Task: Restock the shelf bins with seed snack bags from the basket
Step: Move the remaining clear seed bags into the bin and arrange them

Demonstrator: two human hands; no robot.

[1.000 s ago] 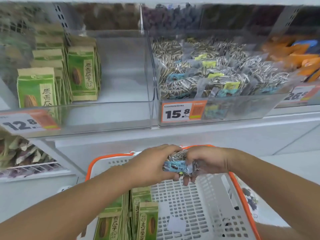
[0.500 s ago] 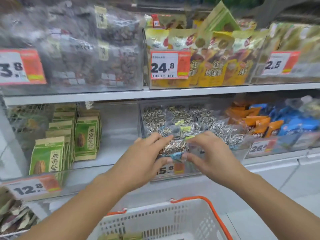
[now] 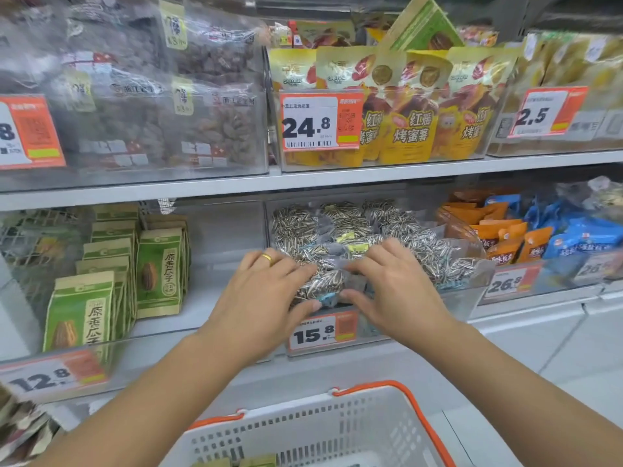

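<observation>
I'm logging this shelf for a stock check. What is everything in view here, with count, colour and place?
seed bag: one, clear with striped seeds, held at the front of the middle bin
middle bin: one, clear, lower shelf, heaped with striped seed bags, tagged 15.8
green bags: several, green and tan, lower left bin, tagged 12.8
orange and blue packets: many, lower right bin
yellow pouches: several, upper middle bin, tagged 24.8
dark snack bags: several, clear, upper left bin
basket: one, white with orange rim, bottom
left hand: wears a gold ring, holds the seed bag
right hand: holds the seed bag
</observation>
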